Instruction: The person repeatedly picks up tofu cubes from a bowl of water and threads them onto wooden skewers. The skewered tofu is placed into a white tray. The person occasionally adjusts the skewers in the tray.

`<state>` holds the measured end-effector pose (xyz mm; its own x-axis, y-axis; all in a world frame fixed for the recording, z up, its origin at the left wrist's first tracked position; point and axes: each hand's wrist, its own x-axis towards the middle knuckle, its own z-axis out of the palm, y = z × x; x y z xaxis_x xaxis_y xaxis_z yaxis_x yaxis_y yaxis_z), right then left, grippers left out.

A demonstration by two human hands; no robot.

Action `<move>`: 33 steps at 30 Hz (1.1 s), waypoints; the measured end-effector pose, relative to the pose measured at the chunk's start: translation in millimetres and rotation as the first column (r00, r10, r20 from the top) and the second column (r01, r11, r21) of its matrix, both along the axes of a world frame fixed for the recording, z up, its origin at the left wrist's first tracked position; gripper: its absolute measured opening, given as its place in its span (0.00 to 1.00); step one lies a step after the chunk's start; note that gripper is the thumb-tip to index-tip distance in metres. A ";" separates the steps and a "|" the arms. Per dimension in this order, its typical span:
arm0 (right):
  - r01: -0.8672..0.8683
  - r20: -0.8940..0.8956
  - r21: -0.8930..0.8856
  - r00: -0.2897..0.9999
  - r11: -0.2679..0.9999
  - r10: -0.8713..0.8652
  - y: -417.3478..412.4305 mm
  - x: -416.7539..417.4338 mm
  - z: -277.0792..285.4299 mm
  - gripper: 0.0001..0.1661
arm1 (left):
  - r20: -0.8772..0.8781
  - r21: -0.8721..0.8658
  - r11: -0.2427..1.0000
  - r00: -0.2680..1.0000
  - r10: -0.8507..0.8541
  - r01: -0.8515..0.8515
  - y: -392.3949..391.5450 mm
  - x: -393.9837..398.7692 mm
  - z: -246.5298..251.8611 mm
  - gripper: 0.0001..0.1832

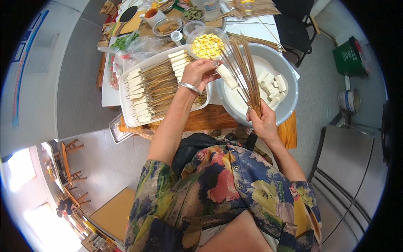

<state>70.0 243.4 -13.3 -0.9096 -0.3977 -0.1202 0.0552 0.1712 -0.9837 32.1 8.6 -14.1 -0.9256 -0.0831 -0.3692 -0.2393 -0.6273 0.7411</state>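
Note:
My left hand (201, 71) pinches the upper end of a white food piece (228, 77) that looks like tofu. Beside that piece, my right hand (263, 121) grips a fanned bundle of thin brown skewers (248, 74) near their lower ends. Whether a skewer runs through the piece cannot be made out. Under both lies a grey-blue basin (292, 94), with more white pieces (273, 86) at its right side. Left of the basin, a white tray (124, 108) holds rows of skewers (160, 83) with white pieces on their ends.
Behind the basin stands a clear bowl of yellow-and-white pieces (207, 45). Loose skewers (256, 41) lie at the table's back right. A plastic bag (148, 45), a mug (154, 17) and small bowls crowd the back left. A metal tray (117, 132) sits below the table's front edge.

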 end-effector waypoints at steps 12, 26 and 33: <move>-0.125 -0.078 0.100 0.988 0.987 0.133 -27.1 5.8 7.7 0.04 | 0.008 0.081 0.994 0.997 0.075 -0.076 4.2 47.7 -3.7 0.12; -0.118 0.284 0.020 0.953 0.993 0.108 -30.0 15.2 -0.7 0.08 | 0.217 -0.127 0.684 0.653 0.726 -0.718 -145.2 138.4 -53.9 0.11; -0.100 0.305 -0.031 0.947 0.994 0.105 -27.8 18.5 -3.5 0.08 | 0.462 -0.157 0.556 0.437 0.772 -0.816 -214.3 163.0 -109.4 0.08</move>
